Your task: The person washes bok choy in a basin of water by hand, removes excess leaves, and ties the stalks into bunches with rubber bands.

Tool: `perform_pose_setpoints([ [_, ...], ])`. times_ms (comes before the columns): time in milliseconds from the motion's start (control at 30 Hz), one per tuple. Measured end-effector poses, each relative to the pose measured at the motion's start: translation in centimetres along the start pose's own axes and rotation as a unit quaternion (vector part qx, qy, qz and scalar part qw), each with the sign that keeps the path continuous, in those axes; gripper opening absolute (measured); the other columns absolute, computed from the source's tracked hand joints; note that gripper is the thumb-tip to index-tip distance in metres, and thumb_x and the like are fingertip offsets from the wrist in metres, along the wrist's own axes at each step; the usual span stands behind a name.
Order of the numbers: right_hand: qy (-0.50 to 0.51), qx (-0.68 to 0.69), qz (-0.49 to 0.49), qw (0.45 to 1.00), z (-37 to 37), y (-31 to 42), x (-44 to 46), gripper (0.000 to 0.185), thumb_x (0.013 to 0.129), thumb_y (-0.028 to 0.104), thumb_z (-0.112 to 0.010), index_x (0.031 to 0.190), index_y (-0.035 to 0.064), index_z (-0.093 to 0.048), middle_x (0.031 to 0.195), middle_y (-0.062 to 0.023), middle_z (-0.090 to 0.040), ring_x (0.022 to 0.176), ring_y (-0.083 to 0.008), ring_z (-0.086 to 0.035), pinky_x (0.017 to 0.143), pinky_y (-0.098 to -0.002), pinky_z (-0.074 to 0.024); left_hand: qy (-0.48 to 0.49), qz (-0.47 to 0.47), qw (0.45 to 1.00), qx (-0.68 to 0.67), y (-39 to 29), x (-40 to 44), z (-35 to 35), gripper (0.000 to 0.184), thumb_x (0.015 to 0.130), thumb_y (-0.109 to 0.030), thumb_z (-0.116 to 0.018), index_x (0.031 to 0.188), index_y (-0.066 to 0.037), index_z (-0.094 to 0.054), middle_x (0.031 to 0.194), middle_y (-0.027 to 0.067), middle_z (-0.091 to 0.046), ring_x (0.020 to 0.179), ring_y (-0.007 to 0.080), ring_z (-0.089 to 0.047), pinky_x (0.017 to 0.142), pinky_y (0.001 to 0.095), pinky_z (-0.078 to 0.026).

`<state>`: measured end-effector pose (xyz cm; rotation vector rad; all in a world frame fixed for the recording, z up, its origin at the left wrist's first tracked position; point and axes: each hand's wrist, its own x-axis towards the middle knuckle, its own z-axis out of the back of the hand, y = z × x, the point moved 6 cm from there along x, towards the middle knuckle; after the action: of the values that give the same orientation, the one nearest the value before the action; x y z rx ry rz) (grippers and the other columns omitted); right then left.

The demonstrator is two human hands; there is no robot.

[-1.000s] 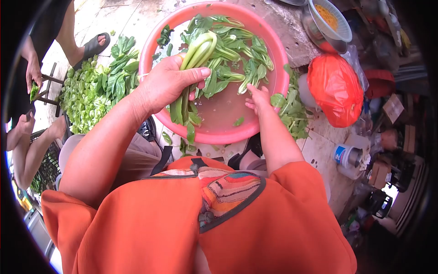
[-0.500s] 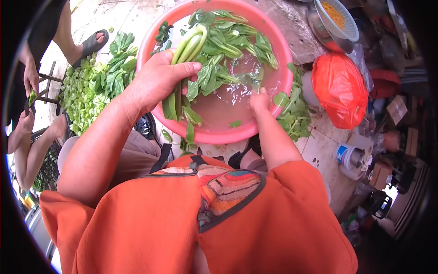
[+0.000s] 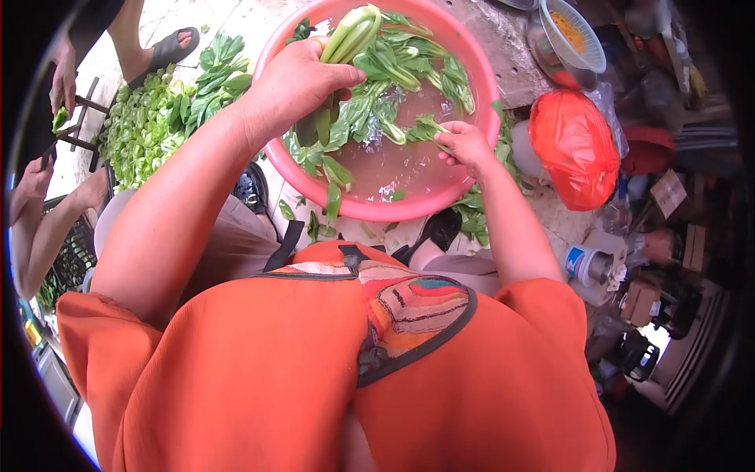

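Note:
Over the left side of a pink basin [image 3: 377, 211] of murky water, my left hand [image 3: 307, 82] is closed around a bunch of leafy greens [image 3: 351, 35], pale stalks up and leaves hanging down. My right hand [image 3: 464, 145] pinches the leafy end of a bok choy [image 3: 427, 128] just above the water at the right of the basin. More greens [image 3: 393, 67] float across the far and middle part of the water. Some loose leaves [image 3: 336, 173] hang over the near left rim.
Heaped greens [image 3: 145, 118] lie on the floor at left, beside another person's sandalled foot [image 3: 174, 49] and hand holding a green piece. At right are a red plastic bag [image 3: 574, 149], a colander [image 3: 572, 35] with orange shreds, and a white-and-blue tub [image 3: 586, 265].
My right hand has come up out of the water, now with a bok choy in its fingers. My left hand keeps its bunch and sits slightly higher and further right in view.

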<state>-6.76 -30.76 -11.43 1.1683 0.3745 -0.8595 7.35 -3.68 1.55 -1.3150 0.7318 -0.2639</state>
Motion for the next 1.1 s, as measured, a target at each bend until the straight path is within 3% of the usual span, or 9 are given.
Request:
perform_pose_setpoints([
  [167, 0.115, -0.055, 0.037, 0.991, -0.5, 7.0, -6.5, 0.023, 0.085, 0.012, -0.066, 0.107, 0.0061, -0.063, 0.077, 0.0017, -0.062, 0.058, -0.0069, -0.057, 0.046, -0.0198, -0.0401, 0.008, -0.06, 0.995, 0.082, -1.7, -0.3, -0.9, 0.02, 0.082, -0.019, -0.069, 0.095, -0.005, -0.063, 0.074, 0.0, -0.06, 0.065, 0.0089, -0.055, 0.063, 0.0254, -0.046],
  [200, 0.133, -0.084, 0.065, 0.985, -1.1, 8.3, -7.9, 0.026, 0.084, 0.012, -0.067, 0.108, 0.0057, -0.063, 0.078, 0.0017, -0.062, 0.059, -0.0067, -0.057, 0.047, -0.0197, -0.04, 0.037, -0.064, 0.993, 0.094, -1.4, 0.3, -1.3, 0.034, 0.077, -0.021, -0.068, 0.105, -0.003, -0.064, 0.08, 0.0078, -0.065, 0.073, 0.0159, -0.061, 0.071, 0.0305, -0.049],
  [367, 0.187, -0.126, 0.147, 0.963, -3.5, 11.9, -12.7, 0.032, 0.08, 0.011, -0.07, 0.111, 0.0043, -0.063, 0.08, 0.0012, -0.063, 0.062, -0.006, -0.057, 0.05, -0.0196, -0.0402, 0.122, -0.089, 0.981, 0.12, -1.8, -0.1, -3.0, 0.033, 0.077, -0.019, -0.07, 0.106, -0.004, -0.066, 0.089, 0.0083, -0.067, 0.078, 0.0181, -0.063, 0.076, 0.0317, -0.05],
  [433, 0.21, -0.081, 0.185, 0.957, -4.2, 12.6, -13.7, 0.03, 0.08, 0.012, -0.071, 0.108, 0.0045, -0.065, 0.08, 0.0, -0.063, 0.064, -0.0066, -0.056, 0.055, -0.0219, -0.0444, 0.229, -0.013, 0.958, 0.173, -1.0, -1.3, -4.1, 0.03, 0.079, -0.021, -0.074, 0.103, -0.005, -0.067, 0.086, 0.0035, -0.068, 0.081, 0.012, -0.061, 0.077, 0.0267, -0.048],
  [500, 0.21, -0.085, 0.178, 0.958, -4.2, 13.2, -14.4, 0.032, 0.081, 0.011, -0.071, 0.111, 0.0034, -0.063, 0.082, -0.0008, -0.064, 0.065, -0.007, -0.057, 0.056, -0.022, -0.0459, 0.271, 0.022, 0.947, 0.173, 0.0, -1.4, -4.6, 0.033, 0.079, -0.019, -0.074, 0.107, -0.003, -0.066, 0.092, 0.0073, -0.069, 0.085, 0.0142, -0.064, 0.081, 0.0285, -0.049],
  [567, 0.209, -0.088, 0.172, 0.959, -4.4, 13.2, -14.7, 0.035, 0.081, 0.011, -0.071, 0.113, 0.0023, -0.061, 0.085, -0.0017, -0.064, 0.066, -0.0074, -0.058, 0.057, -0.0222, -0.0474, 0.298, 0.086, 0.951, 0.012, 1.5, -1.2, -4.9, 0.033, 0.08, -0.014, -0.071, 0.108, 0.001, -0.064, 0.095, 0.0105, -0.069, 0.085, 0.0169, -0.065, 0.08, 0.0312, -0.052],
  [767, 0.159, 0.285, 0.17, 0.93, -3.8, 12.9, -13.2, 0.035, 0.087, 0.009, -0.066, 0.118, 0.0, -0.052, 0.093, -0.0064, -0.064, 0.075, -0.015, -0.066, 0.059, -0.0257, -0.0545, 0.246, 0.106, 0.952, -0.147, 1.5, -1.1, -4.3, 0.034, 0.083, -0.01, -0.067, 0.115, 0.001, -0.06, 0.099, 0.0135, -0.068, 0.085, 0.0201, -0.068, 0.079, 0.0347, -0.056],
  [933, 0.131, 0.301, 0.176, 0.928, -1.9, 12.5, -13.0, 0.029, 0.088, 0.009, -0.065, 0.114, 0.0019, -0.056, 0.091, -0.0048, -0.064, 0.073, -0.0135, -0.065, 0.058, -0.0246, -0.0537, 0.088, 0.066, 0.957, -0.267, 1.2, 0.7, -1.7, 0.019, 0.084, -0.008, -0.065, 0.101, 0.001, -0.063, 0.083, 0.0097, -0.066, 0.07, 0.0175, -0.065, 0.065, 0.0328, -0.056],
  [1100, 0.123, 0.103, 0.201, 0.966, -0.1, 13.3, -14.1, 0.029, 0.084, 0.014, -0.071, 0.109, 0.0027, -0.062, 0.088, -0.0019, -0.064, 0.067, -0.0077, -0.06, 0.056, -0.02, -0.0494, 0.045, 0.022, 0.957, -0.285, 0.9, 2.1, 0.0, 0.017, 0.088, -0.01, -0.062, 0.102, -0.001, -0.062, 0.08, 0.0069, -0.065, 0.065, 0.0154, -0.061, 0.062, 0.0311, -0.054],
])
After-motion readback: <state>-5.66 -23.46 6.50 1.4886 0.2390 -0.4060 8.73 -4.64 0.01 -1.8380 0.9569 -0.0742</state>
